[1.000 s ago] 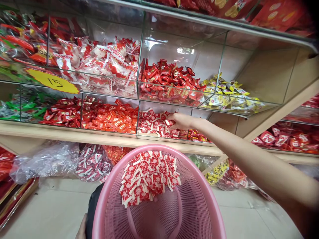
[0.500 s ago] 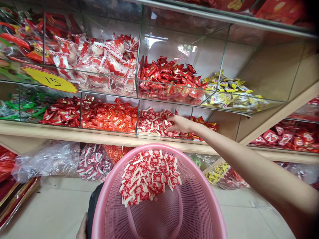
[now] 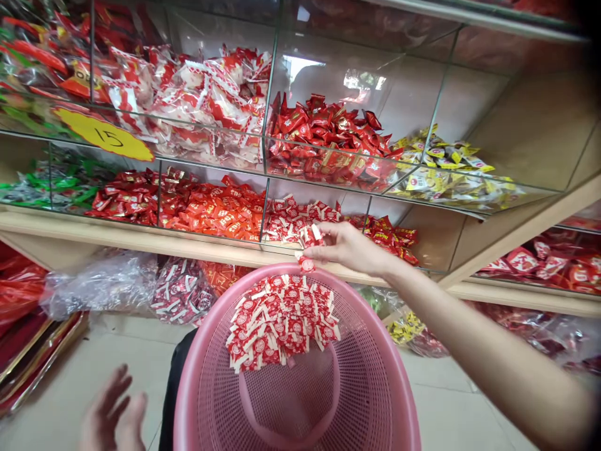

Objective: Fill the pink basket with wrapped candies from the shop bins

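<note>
- My right hand (image 3: 345,249) is at one o'clock from the middle of the basket, thumb and fingers clamped on a few red-and-white packets (image 3: 308,243).
- The held packets are above the basket's far rim, at twelve o'clock, in front of the lower shelf edge; whether they touch the rim I cannot tell.
- My left hand (image 3: 113,410) is between eight and nine o'clock, outside the basket, its fingers apart and blurred.
- The pink basket (image 3: 185,382) is in front of me, mouth towards me, with dark cloth (image 3: 168,401) against its side at nine o'clock.
- Inside it, a pile of matching packets (image 3: 282,322) lies between eleven and twelve o'clock, against the far wall.
- The bin of matching packets (image 3: 300,210) stands at twelve o'clock, just behind what I grip.
- Orange packets (image 3: 225,213) fill the compartment at eleven o'clock; red-and-gold packets (image 3: 389,235) lie between one and two.
- Above, at twelve, is a heap of shiny red sweets (image 3: 328,141), with yellow packets (image 3: 451,156) between one and two.
- A yellow price tag (image 3: 106,136) reading 15 hangs between ten and eleven.
</note>
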Available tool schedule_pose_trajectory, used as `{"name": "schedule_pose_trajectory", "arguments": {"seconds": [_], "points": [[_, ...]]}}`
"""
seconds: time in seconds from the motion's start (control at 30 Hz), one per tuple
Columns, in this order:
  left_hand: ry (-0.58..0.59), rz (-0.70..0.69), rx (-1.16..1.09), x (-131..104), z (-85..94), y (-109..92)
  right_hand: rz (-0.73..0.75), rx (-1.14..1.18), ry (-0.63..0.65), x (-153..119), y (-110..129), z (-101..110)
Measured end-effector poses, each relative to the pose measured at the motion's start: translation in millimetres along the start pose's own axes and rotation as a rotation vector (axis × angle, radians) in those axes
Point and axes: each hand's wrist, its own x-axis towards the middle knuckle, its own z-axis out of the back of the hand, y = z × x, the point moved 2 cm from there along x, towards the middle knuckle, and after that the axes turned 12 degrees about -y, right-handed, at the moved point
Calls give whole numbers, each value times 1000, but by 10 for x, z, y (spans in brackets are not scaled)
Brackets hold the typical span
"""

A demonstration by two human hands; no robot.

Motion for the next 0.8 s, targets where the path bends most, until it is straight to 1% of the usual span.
{"name": "schedule_pose_trajectory", "arguments": {"seconds": [0.03,0.07,0.1,0.13,0.17,0.2,0.23,0.27,0.3,0.33,0.4,0.47,0.53,0.63,0.7,0.8], "points": [[-57,-38,-41,88,8,-209,-22,57,0,-83,8,-90],[-16,-95,-56,150,-15,-443,-47,118,4,-161,9,-183],[62,-172,-34,181,-62,-690,-74,187,11,-231,8,-277],[164,-239,-4,178,-130,-930,-108,250,10,-293,4,-366],[298,-303,9,141,-220,-1151,-147,304,10,-346,0,-448],[406,-361,22,80,-319,-1341,-186,351,4,-390,-2,-520],[492,-419,32,4,-423,-1494,-219,384,-7,-424,-2,-580],[570,-462,27,-79,-528,-1606,-247,410,-22,-452,-1,-627],[602,-492,19,-152,-626,-1680,-269,433,-41,-473,1,-663],[640,-517,24,-217,-717,-1718,-286,457,-57,-490,2,-689],[689,-560,49,-302,-860,-1727,-322,520,-72,-521,-4,-726],[693,-606,74,-327,-941,-1701,-355,593,-75,-553,-23,-752],[700,-632,85,-327,-976,-1681,-377,646,-71,-588,-53,-779],[756,-624,84,-342,-992,-1682,-396,689,-73,-634,-103,-821],[784,-617,73,-366,-997,-1697,-400,719,-92,-657,-130,-838],[785,-604,34,-392,-1012,-1704,-408,786,-141,-692,-152,-834]]}}
